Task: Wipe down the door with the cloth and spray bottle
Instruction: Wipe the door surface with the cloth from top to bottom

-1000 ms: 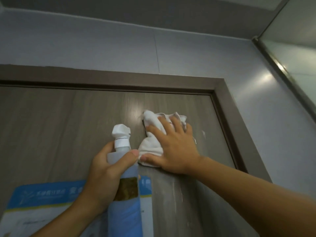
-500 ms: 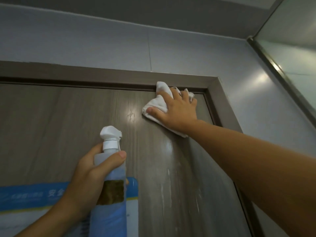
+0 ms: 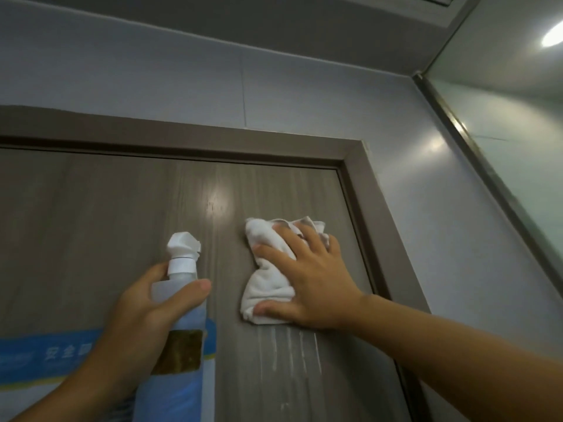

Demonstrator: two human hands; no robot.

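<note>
The grey-brown wood-grain door [image 3: 106, 223] fills the lower left of the head view. My right hand [image 3: 310, 281] lies flat on a crumpled white cloth [image 3: 268, 287] and presses it against the door near its upper right corner. Wet streaks [image 3: 289, 351] run down the door just below the cloth. My left hand [image 3: 143, 318] grips a translucent spray bottle [image 3: 179, 303] with a white nozzle and a brown label, held upright close to the door, left of the cloth.
A brown door frame [image 3: 362, 190] borders the door above and on the right. A blue and white notice [image 3: 45, 354] is stuck on the door at lower left. A pale wall [image 3: 304, 92] lies above, and a glass partition with a metal edge [image 3: 475, 141] stands at the right.
My right hand has slid the cloth down from the top edge of the door to a lower spot, leaving wet streaks below it. The left hand still holds the bottle in about the same place.
</note>
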